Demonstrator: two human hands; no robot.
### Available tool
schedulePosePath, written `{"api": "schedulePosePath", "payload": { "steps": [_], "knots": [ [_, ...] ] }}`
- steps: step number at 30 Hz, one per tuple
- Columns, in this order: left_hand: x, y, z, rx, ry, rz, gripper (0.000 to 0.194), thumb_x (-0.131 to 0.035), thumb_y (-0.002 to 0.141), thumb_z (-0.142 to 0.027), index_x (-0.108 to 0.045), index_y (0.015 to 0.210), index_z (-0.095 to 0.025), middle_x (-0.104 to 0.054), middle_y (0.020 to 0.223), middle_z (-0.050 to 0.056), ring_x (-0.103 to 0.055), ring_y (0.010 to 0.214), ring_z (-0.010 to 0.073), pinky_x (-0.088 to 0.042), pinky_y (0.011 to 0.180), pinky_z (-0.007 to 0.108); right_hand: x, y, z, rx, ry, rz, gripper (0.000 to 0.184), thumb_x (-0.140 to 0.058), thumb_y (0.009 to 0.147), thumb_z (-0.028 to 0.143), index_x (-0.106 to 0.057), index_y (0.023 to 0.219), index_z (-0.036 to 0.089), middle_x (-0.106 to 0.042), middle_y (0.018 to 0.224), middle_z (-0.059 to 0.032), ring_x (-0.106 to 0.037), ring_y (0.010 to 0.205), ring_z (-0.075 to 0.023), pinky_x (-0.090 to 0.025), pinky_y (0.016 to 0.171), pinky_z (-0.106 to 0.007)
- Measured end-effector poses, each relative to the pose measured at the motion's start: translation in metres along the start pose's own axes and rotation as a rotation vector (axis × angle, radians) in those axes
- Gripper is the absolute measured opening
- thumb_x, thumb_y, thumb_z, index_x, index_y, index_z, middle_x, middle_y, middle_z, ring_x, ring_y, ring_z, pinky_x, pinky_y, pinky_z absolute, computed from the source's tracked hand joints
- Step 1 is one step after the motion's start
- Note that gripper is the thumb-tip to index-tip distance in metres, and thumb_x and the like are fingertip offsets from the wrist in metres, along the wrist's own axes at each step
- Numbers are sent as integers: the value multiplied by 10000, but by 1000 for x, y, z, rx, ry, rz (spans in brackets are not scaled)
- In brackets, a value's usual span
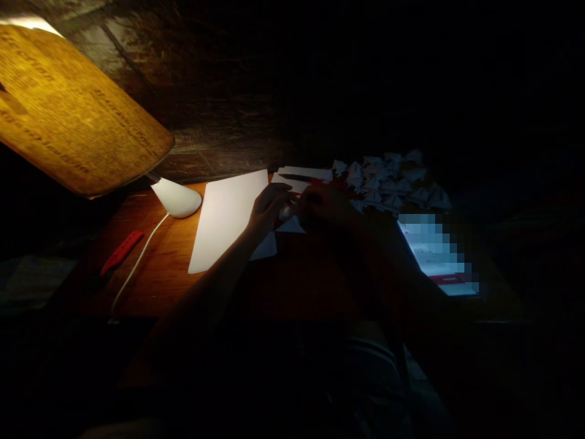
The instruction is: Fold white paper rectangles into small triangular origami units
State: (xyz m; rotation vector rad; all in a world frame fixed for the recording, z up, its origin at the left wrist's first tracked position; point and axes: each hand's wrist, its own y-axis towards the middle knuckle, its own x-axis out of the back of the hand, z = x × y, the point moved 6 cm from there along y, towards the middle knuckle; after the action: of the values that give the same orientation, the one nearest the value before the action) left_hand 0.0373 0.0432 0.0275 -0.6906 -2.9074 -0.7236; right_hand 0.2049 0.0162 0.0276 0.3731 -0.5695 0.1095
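Observation:
The scene is dark, lit only at the left. My left hand (269,206) and my right hand (325,204) meet over a wooden table (159,268), fingers curled and pinched on a small white folded piece of paper (289,221) between them. A large white sheet (228,219) lies just left of my left hand. Behind my right hand sits a pile of several small folded white paper pieces (388,180). More white sheets (304,175) lie beyond my hands, with something red beside them.
A white lamp base (176,198) with a cable (137,265) stands at the table's back left, under a large yellow-brown shade (68,103). A red strip-like object (121,252) lies at the left. A lit screen (436,256) glows at the right.

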Motion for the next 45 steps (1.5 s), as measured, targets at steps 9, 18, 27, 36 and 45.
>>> {"api": "schedulePosePath", "payload": {
  "steps": [9,18,27,36,45],
  "knots": [
    [-1,-2,4,58,-32,175,405,-736,719,-301,-628,1100,-219,-718,1110,66,-710,950,201,-568,744,305,-8,-4,-2,33,34,101,215,-736,761,230,-754,972,186,-754,1002,-78,-671,909,-237,-513,842,-364],
    [6,1,12,29,-54,109,377,-683,869,-476,-663,1154,-231,-745,1050,82,-725,892,207,-568,716,317,-11,2,-5,-9,-31,32,109,-690,820,245,-749,890,185,-705,958,-82,-622,843,-225,-474,776,-353],
    [-4,-3,-3,-6,44,57,502,-852,775,-526,-686,1126,-207,-748,1017,79,-740,911,203,-608,813,328,-22,2,-10,-211,280,74,205,-605,900,347,-687,808,183,-669,787,-35,-588,737,-189,-437,672,-310],
    [8,0,5,5,29,-100,416,-845,819,-525,-656,1017,-213,-736,910,62,-707,824,185,-588,721,312,-14,-4,12,-20,227,-70,389,-727,869,588,-688,861,202,-710,873,-48,-597,797,-191,-469,743,-324],
    [10,-2,5,-16,-18,-129,481,-832,825,-579,-535,996,-243,-625,822,-1,-647,756,158,-528,654,282,-5,-2,11,-40,146,-172,463,-608,953,573,-561,665,214,-561,648,-2,-508,664,-165,-371,613,-311]
  ]
}}
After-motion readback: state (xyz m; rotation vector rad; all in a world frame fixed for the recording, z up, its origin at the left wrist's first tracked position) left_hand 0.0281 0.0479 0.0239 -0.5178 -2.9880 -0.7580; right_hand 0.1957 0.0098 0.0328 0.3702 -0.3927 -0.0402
